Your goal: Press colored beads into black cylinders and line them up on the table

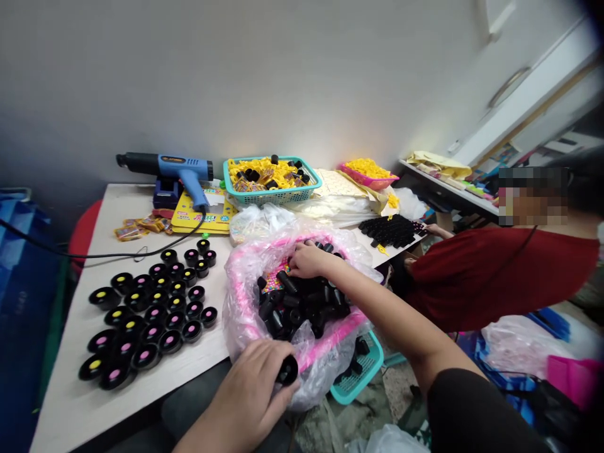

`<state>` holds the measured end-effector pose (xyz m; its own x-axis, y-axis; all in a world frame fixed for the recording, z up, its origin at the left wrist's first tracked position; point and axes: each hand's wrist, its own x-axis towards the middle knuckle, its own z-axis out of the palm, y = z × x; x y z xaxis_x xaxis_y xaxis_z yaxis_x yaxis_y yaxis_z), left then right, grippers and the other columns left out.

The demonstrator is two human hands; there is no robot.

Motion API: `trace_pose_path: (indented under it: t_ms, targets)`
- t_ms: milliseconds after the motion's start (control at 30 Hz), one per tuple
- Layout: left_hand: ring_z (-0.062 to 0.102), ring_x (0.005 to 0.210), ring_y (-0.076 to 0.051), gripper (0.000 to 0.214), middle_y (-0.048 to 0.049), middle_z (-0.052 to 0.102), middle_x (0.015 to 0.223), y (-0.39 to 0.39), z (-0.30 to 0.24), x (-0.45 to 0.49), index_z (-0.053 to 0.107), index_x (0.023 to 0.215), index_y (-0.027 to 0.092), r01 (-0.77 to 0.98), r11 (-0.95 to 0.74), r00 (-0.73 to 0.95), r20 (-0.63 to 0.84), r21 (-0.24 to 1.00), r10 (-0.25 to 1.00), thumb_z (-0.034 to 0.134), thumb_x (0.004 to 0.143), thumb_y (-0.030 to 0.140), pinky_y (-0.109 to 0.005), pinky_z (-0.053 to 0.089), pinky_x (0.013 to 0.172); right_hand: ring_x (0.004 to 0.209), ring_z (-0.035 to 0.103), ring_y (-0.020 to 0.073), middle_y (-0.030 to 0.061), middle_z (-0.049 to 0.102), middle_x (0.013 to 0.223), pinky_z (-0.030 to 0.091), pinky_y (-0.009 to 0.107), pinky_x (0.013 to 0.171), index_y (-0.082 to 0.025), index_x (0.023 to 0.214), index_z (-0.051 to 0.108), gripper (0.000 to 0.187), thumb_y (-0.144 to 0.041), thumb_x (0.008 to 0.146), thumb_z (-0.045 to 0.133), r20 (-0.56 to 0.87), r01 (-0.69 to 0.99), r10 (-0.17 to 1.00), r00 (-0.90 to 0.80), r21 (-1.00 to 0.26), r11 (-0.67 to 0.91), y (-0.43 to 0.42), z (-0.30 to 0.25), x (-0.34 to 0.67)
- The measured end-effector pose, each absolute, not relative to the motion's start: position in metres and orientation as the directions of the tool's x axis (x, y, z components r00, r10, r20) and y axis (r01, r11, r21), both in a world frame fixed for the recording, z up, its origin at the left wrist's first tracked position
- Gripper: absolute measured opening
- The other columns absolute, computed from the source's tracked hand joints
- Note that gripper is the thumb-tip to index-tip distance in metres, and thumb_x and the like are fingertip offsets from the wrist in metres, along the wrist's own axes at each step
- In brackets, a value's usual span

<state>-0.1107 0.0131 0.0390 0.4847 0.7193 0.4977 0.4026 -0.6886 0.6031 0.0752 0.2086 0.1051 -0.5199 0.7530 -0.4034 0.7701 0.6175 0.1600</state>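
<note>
My left hand (250, 387) is closed around a black plastic cup (287, 371), its open end turned toward me. My right hand (309, 259) reaches into a pink basket (243, 277) lined with clear plastic, fingers bent down and pressed together; whatever lies between them is hidden. Black cylinders (311, 308) fill most of this basket. Small multicoloured pieces (275, 280) lie beneath my right fingers. On the table to the left, black cups (153, 313) stand in rows, open side up, each with a yellow or pink disc inside.
A blue heat gun (186, 170) with a trailing cord lies at the back left. Behind are a teal basket (271, 196) of yellow and black parts and a pink tray (372, 181) of yellow pieces. A person in red (495, 277) sits at right, by black pieces (389, 231).
</note>
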Motion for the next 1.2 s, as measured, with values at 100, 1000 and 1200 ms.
trace_pose_path:
  t_ms: [100,1000,1200]
  targets:
    - [0.064,0.076,-0.021,0.025,-0.0046,0.068,0.088,0.017,0.031,-0.099,0.05,0.108,0.021,0.427,-0.726,0.482,0.543,0.54,0.687,0.055,0.083,0.021,-0.035,0.052,0.072,0.09,0.062,0.0237,0.0083,0.072,0.082,0.04,0.035,0.088,-0.019,0.076,0.075,0.021,-0.034,0.082,0.061,-0.471,0.768,0.728,-0.498,0.151,0.622,0.198,0.118,0.091]
    - [0.062,0.095,-0.023,0.024,-0.0064,0.066,0.101,0.01,0.027,-0.096,0.049,0.112,0.023,0.389,-0.66,0.392,0.532,0.643,0.75,0.051,0.087,0.025,-0.037,0.05,0.084,0.093,0.065,0.0252,0.0119,0.07,0.1,0.051,0.03,0.075,-0.017,0.1,0.072,0.033,-0.035,0.073,0.067,-0.35,0.934,0.888,-0.299,0.084,0.347,0.235,0.044,0.026]
    - [0.061,0.105,-0.018,0.034,-0.0038,0.064,0.112,-0.011,0.027,-0.114,0.045,0.123,0.03,0.28,-0.455,0.118,0.44,0.846,0.89,0.051,0.089,0.026,-0.03,0.05,0.091,0.084,0.065,0.0213,0.0086,0.071,0.085,0.047,0.025,0.069,-0.014,0.082,0.071,0.02,-0.032,0.074,0.066,-0.286,0.935,0.891,-0.352,-0.061,0.35,0.22,0.069,0.034]
